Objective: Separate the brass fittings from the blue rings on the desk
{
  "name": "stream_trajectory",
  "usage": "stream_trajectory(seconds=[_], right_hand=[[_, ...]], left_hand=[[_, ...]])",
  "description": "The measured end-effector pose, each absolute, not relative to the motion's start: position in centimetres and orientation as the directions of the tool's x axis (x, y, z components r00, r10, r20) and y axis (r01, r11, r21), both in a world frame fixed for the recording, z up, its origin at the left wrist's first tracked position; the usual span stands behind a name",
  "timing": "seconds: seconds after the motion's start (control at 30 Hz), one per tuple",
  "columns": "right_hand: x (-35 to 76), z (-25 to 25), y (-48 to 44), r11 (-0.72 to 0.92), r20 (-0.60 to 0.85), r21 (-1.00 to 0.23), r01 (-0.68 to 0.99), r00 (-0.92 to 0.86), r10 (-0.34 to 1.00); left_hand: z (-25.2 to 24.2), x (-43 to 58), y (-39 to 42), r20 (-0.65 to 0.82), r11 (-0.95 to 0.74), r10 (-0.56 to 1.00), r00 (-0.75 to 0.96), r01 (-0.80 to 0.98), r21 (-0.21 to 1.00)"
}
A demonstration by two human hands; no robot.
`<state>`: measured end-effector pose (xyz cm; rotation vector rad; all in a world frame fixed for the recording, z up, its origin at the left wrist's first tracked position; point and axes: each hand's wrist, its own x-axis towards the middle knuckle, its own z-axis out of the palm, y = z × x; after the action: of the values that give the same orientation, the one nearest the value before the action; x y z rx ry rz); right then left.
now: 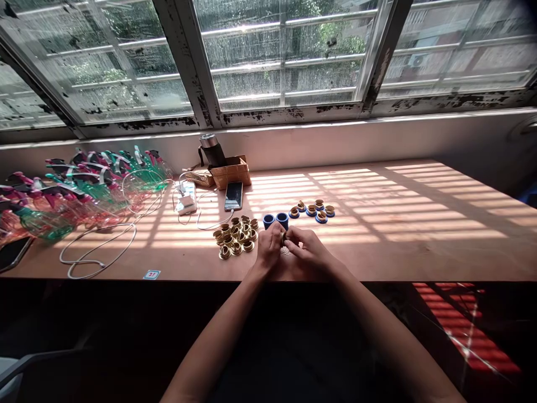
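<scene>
Along the far edge of the table, a cardboard box and a dark flask were stood, a smartphone and a white charger were laid just nearer, and cut plastic bottles were heaped toward the left end. A cluster of brass ring fittings was set just left of the hands, while two blue cups and blue-rimmed fittings were placed just beyond them. Near the front edge, a small brass piece was pinched between the left hand and the right hand, both closed on it
</scene>
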<state>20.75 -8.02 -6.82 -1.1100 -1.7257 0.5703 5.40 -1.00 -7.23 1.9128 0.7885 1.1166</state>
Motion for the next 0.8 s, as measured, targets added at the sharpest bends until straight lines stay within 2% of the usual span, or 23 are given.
stream_trajectory(seconds=[0.13,0.23,0.37,0.47,0.63,0.8], right_hand=[[21.0,-6.4,-8.2,0.461,0.452,-0.819,0.341,-0.11,0.885],[21.3,-6.1,-8.4,0.435,0.426,-0.876,0.209,-0.089,0.9],[21.5,-5.9,-8.4,0.405,0.403,-0.91,0.09,-0.039,0.914],[21.6,-6.1,-8.2,0.395,0.399,-0.911,0.118,0.014,0.917],[21.6,-6.5,-7.8,0.38,0.401,-0.885,0.267,0.024,0.916],[21.3,-6.4,-7.9,0.371,0.394,-0.864,0.339,-0.004,0.919]], left_hand=[[-7.1,5.4,-1.3,0.424,-0.51,0.791,0.44,0.092,0.855],[-6.8,5.5,-1.7,0.412,-0.491,0.797,0.441,0.078,0.867],[-5.5,5.5,-2.2,0.431,-0.492,0.821,0.375,0.083,0.866],[-3.7,4.8,-1.7,0.498,-0.534,0.817,0.29,0.055,0.844],[0.4,0.9,1.2,0.568,-0.578,0.814,0.121,0.062,0.814],[3.5,-6.1,4.1,0.52,-0.507,0.853,0.034,0.288,0.813]])
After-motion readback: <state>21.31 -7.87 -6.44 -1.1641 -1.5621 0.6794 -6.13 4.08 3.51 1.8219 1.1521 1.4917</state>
